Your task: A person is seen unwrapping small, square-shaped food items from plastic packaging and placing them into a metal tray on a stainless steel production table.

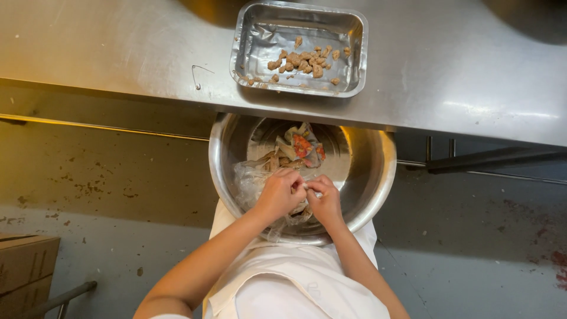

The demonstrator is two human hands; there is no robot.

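Observation:
My left hand and my right hand meet over a large round steel bowl that rests on my lap below the counter edge. Both hands pinch one small pale piece between their fingertips. Inside the bowl lie clear plastic wrap, a torn wrapper with orange print and some brownish scraps. On the steel counter above stands a rectangular foil tray holding several small tan peeled pieces.
A safety pin lies on the counter left of the tray. A cardboard box and a metal bar are at the lower left on the stained grey floor. I wear a white apron.

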